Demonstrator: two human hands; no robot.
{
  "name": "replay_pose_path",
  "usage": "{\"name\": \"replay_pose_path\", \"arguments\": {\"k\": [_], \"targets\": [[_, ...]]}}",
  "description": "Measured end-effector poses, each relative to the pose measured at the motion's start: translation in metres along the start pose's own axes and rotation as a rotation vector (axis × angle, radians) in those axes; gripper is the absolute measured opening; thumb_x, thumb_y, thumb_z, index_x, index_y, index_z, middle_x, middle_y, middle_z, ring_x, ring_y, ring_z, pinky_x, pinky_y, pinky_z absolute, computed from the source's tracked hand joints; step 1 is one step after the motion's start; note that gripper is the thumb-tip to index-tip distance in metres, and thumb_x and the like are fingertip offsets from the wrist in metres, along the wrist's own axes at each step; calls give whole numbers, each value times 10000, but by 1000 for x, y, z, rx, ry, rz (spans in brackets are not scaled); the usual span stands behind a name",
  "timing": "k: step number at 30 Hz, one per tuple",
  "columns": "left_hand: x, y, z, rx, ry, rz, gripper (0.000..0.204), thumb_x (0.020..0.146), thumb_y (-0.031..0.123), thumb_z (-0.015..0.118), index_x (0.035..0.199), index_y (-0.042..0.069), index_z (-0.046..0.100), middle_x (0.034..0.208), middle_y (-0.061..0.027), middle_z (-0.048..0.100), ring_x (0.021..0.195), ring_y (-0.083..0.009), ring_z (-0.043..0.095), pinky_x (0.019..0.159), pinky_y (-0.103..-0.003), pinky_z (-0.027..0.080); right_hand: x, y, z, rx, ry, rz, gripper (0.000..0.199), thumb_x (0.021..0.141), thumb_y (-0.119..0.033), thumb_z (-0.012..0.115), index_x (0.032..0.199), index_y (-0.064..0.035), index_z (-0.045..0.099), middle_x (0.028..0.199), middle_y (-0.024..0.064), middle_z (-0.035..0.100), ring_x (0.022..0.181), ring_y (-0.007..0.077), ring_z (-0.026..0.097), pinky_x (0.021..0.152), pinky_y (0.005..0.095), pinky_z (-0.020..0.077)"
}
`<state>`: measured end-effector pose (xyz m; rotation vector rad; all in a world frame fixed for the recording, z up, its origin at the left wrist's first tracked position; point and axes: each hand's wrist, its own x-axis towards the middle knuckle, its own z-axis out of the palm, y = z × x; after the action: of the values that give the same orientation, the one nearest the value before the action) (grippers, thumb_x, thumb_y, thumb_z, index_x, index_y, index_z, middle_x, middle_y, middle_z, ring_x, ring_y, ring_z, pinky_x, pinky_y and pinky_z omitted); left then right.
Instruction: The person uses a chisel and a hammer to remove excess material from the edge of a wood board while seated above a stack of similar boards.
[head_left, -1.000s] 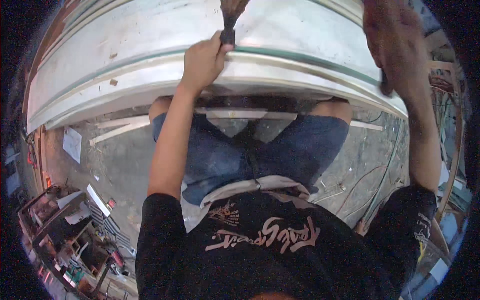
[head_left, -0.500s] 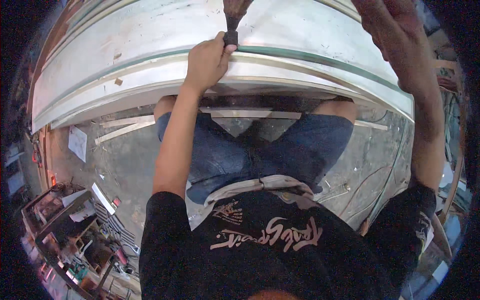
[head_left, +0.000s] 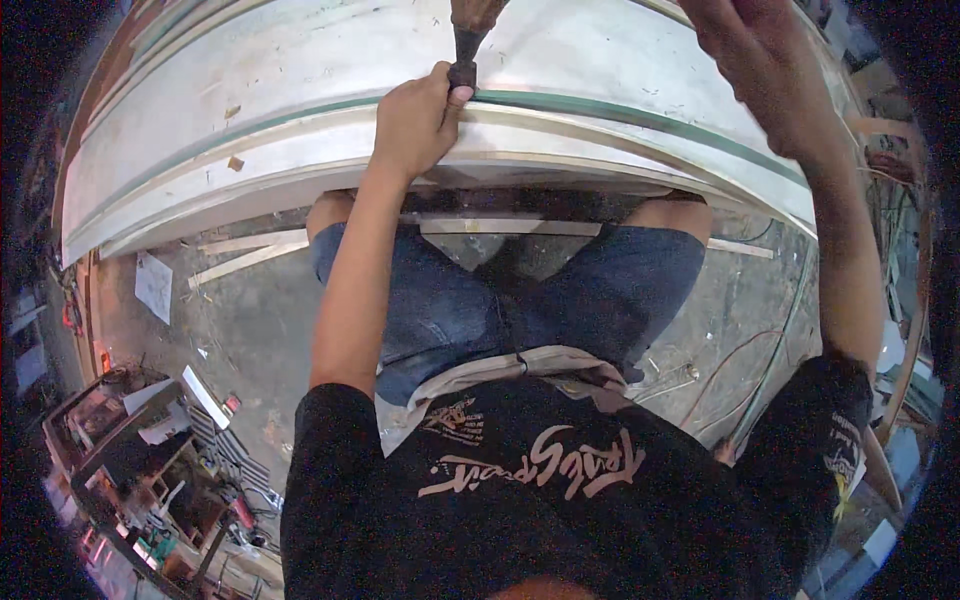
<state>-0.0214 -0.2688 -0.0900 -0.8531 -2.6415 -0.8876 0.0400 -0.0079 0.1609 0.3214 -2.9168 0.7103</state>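
Note:
My left hand (head_left: 412, 120) is closed around the lower part of a chisel (head_left: 466, 45). Its wooden handle rises past the top edge, and a dark metal shank runs down to the fist. The chisel's lower end meets a white board (head_left: 330, 60) beside a long green strip (head_left: 560, 103); the exact contact is hidden by my fingers. At the upper right, my right hand (head_left: 755, 50) is raised above the board. Its fingers are cut off by the top edge, so whatever they may hold is out of view.
Pale wooden strips (head_left: 250, 262) lie on the concrete floor (head_left: 240, 330) below the board. At the lower left stands a cluttered rack (head_left: 130, 440) with tools. Cables (head_left: 735, 375) trail over the floor at right. A small wood chip (head_left: 235, 163) rests near the board's front edge.
My right hand and forearm have shifted a little to the left and up. My left hand stays on the chisel in nearly the same place.

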Motion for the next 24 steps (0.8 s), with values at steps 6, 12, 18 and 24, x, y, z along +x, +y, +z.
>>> {"name": "replay_pose_path", "arguments": {"k": [6,12,18,24], "targets": [[-2,4,-3,-136,32,-42,390,989,385,642,1117,17,617,878,-176,708,845,-400,679,790,-482,512,56,80,54,193,-287,201,438,1042,-476,600,967,-47,653,647,24,591,553,98,533,496,278,444],[-23,-19,-48,153,277,123,583,760,462,865,1157,77,682,1103,-95,709,1044,-326,634,993,-479,436,83,177,161,90,-393,200,618,929,-615,695,794,-13,737,585,24,556,524,132,547,467,346,437],[-48,-60,-46,230,377,20,351,812,407,811,997,116,746,1038,-34,719,1032,-259,628,993,-422,401,83,151,157,-466,-32,-38,561,898,-589,706,918,-31,755,903,99,746,834,219,702,763,435,555],[-47,-67,-45,178,328,-32,380,790,439,824,986,126,736,901,-12,693,950,-247,622,944,-421,400,51,46,172,669,293,-273,409,1004,-274,665,1302,-1,609,1171,132,701,1161,240,662,1016,395,506]]}}
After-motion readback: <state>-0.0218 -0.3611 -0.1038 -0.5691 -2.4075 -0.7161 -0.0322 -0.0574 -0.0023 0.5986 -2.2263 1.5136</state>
